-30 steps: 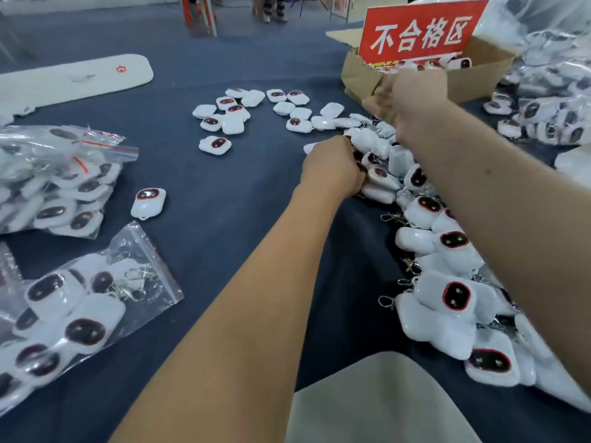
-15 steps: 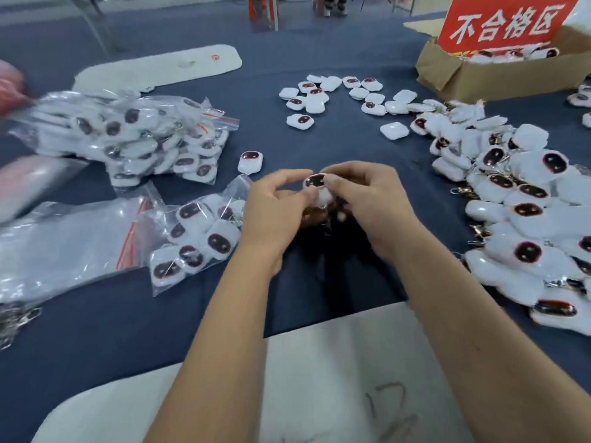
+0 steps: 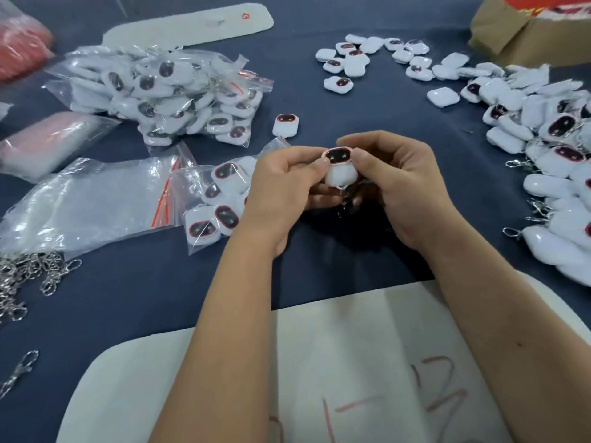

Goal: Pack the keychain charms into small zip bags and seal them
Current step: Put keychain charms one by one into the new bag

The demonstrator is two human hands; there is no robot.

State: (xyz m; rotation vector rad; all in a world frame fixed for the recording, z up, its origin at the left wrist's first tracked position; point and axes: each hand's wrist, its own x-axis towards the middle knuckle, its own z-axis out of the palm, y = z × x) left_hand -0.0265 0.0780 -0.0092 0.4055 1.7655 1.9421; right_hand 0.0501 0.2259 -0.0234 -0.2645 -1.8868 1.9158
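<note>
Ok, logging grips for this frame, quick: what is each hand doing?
Left hand: pinching the white charm from its left side.
Right hand: pinching the same charm from its right side.

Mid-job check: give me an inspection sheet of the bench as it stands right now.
Surface: dark blue cloth; white board with red marks at the near edge.
Job's things: held charm face up between both hands; loose charm pile right; scattered charms far centre; part-filled zip bag left of the hands; filled bags heap far left; empty zip bags.
Clutter: metal clasps left edge; cardboard box far right; red bagged items far left.
Grippers: left hand and right hand both pinch the held charm.
Cables: nothing seen.
Surroundings: nothing seen beyond the table.
</note>
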